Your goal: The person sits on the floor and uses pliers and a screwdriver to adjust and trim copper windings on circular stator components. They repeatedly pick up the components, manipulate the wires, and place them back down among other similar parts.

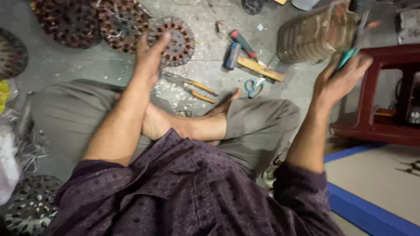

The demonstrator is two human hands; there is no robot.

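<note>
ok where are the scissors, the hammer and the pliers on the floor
scissors [254, 85], head view, on the blue handle loops
hammer [258, 68], head view, on the wooden handle
pliers [202, 91], head view, on the orange handles

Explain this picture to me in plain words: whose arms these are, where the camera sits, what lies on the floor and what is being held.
The camera sits on the person's head and looks down, so both arms are their own; they sit cross-legged on a grey floor. The left hand is open, reaching toward a round motor stator with copper windings. The right hand grips a teal-handled tool beside a blurred brownish cylinder. On the floor lie a hammer, orange-handled pliers, blue scissors and more stators.
</note>
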